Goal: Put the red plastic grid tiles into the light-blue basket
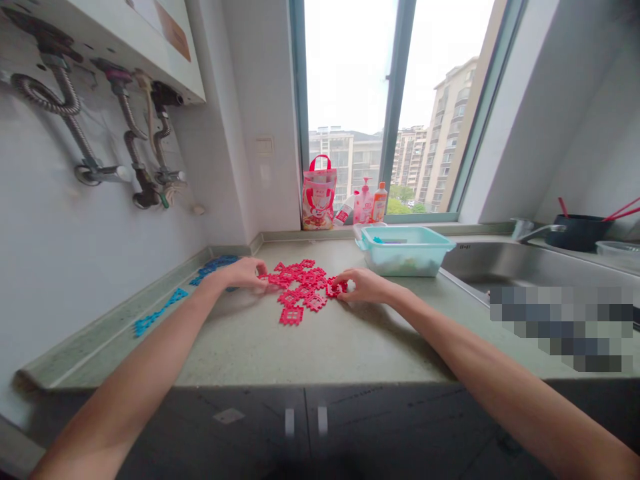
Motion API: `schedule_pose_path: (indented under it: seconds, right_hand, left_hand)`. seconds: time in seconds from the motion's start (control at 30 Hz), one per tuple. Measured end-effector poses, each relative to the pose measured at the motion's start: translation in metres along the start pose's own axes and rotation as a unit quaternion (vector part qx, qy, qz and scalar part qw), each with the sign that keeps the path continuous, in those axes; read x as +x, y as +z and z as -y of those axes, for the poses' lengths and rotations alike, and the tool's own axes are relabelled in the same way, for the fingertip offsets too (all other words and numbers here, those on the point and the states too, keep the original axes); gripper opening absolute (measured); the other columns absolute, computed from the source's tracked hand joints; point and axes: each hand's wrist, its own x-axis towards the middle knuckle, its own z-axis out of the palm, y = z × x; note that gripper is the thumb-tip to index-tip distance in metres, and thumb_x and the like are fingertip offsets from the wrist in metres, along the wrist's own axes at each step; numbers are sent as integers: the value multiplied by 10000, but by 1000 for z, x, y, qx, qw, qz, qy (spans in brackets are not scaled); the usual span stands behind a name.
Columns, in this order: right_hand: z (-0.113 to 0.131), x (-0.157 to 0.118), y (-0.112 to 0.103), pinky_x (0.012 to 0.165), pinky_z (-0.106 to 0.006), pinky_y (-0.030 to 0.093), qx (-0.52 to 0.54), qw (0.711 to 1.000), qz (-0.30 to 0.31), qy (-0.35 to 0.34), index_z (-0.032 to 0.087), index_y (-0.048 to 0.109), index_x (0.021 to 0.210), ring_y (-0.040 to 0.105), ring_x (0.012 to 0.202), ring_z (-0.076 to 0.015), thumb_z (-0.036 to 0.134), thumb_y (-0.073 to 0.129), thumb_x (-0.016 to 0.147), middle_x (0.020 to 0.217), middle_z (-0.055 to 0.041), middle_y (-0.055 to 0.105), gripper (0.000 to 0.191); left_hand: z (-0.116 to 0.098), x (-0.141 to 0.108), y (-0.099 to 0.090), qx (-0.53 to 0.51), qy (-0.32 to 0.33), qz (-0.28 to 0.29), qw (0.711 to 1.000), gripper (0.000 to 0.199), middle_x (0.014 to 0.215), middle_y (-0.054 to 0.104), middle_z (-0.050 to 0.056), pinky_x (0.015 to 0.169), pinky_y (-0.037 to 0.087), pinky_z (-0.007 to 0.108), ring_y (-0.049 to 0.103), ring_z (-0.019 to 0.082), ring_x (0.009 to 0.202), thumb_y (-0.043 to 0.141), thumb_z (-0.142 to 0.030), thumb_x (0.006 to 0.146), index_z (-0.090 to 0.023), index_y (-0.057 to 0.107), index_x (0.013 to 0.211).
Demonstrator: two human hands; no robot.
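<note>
A loose cluster of red notched plastic building tiles (303, 287) lies flat on the counter in front of me, some overlapping. At its left edge, my left hand (247, 273) has curled fingers pinching a red tile (273, 280). On the opposite side my right hand (364, 285) grips another red tile (336, 288) between thumb and fingers. Part of each gripped tile is hidden by the fingertips. Beyond my left forearm lie a strip of light blue tiles (160, 313) and a group of darker blue tiles (213, 267), partly covered by my arm.
Behind my right hand stands a turquoise plastic basin (407, 257) with some pieces inside. A steel sink (480, 257) is to the right. A pink packaged bag (319, 197) and pump bottles (365, 203) stand by the window. Water pipes (135, 147) hang on the left wall.
</note>
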Motion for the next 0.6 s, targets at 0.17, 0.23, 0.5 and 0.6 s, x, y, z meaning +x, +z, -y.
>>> schedule_pose_path:
  seconds: [0.17,0.23,0.5,0.6]
  right_hand:
    - [-7,-2,-4,898,-356,544,-12,995,-101,14,216,807,1137,726,964,-235,269,764,826,1077,-75,803,318]
    - [-11,-1,-5,863,-346,564,11,986,-163,40,219,792,1164,732,983,-231,285,743,859,1123,-77,800,316]
    - [-29,9,14,878,-388,607,19,976,-209,59,245,764,1229,749,998,-245,263,740,897,1153,-78,798,334]
    - [-33,12,20,931,-404,601,8,982,-184,45,239,769,1224,751,1018,-250,235,746,885,1144,-78,802,340]
  left_hand:
    - [4,6,4,-28,48,-82,995,408,943,759,25,705,505,275,671,181,778,692,-458,725,-198,713,1039]
    - [-1,10,9,-50,78,-116,989,430,988,757,36,749,527,286,666,180,801,682,-467,743,-194,727,1072]
    - [-27,22,27,-131,84,-253,955,464,1058,759,65,844,563,357,697,234,942,719,-561,761,-214,761,1066]
    - [-30,23,32,-163,83,-232,955,503,1082,764,68,851,567,362,706,238,967,717,-601,780,-219,764,1105]
